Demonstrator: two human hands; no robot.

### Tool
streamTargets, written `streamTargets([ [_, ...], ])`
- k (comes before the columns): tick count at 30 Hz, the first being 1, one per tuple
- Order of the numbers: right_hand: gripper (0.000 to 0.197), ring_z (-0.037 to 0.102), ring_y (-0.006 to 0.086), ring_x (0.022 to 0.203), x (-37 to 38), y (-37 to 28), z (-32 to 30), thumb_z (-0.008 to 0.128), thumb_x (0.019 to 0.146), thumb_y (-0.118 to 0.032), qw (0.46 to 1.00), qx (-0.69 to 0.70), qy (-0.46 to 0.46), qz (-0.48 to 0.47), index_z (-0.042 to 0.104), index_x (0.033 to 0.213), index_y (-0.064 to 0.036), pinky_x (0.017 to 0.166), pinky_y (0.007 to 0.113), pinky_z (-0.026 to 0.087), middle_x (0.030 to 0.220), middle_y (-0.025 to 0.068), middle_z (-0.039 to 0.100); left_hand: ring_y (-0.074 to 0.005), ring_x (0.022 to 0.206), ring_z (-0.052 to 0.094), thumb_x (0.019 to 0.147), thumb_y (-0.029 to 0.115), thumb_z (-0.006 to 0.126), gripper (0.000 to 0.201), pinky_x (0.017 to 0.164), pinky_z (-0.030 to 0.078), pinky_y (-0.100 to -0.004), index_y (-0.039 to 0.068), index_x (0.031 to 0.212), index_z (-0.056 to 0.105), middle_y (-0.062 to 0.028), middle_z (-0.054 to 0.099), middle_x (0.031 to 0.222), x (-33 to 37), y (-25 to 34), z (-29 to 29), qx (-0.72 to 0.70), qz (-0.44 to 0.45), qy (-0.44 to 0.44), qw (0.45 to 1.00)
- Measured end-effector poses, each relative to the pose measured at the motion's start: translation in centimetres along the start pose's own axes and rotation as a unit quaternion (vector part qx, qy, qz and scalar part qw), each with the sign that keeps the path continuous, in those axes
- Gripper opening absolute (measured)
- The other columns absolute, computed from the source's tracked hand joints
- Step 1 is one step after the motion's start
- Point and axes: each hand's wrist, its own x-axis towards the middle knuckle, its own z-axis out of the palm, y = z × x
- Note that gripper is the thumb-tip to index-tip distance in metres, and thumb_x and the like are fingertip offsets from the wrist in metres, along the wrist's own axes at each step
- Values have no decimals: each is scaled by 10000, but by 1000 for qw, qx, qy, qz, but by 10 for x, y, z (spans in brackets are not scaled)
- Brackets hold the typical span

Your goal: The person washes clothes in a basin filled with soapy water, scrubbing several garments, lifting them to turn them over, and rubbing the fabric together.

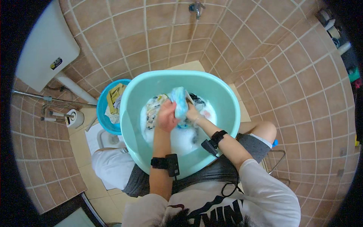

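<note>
A large mint-green washtub stands between my knees with foamy water in its bottom. Over the water my left hand grips the left side of a bunched blue-and-white cloth. My right hand is closed round the cloth's right side, its fingertips partly hidden behind the fabric. A pale patterned garment lies in the suds left of my hands. Some dark wet fabric shows just beyond my right hand.
A smaller blue basin holding yellowish and grey clothes sits left of the tub, by a white squat toilet. A wall tap is above the far side. Tiled walls close in, with a white cistern at the left.
</note>
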Motion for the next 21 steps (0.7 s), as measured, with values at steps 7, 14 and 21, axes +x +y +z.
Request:
streamTargets([
  [7,317,575,174,748,12,-39,-68,668,718,-229,972,-156,-160,73,589,945,-22,708,291,454,815,77,620,-213,841,594,752,142,643,367,713,475,-300,-33,1044,506,-114,599,951,4,24,-71,316,28,426,848],
  [14,223,510,102,521,-3,-118,-88,606,797,-249,988,4,-102,113,532,868,-51,402,246,415,687,34,549,-133,785,564,747,177,640,292,717,453,-255,-21,948,563,-84,599,862,21,-47,-35,517,-86,117,844],
  [21,211,507,114,465,-8,-146,-117,627,761,-202,995,-10,-71,67,532,841,-31,358,251,392,635,45,541,-89,702,488,787,68,564,95,593,401,-231,14,751,495,-23,503,734,25,-50,-2,401,136,66,903],
])
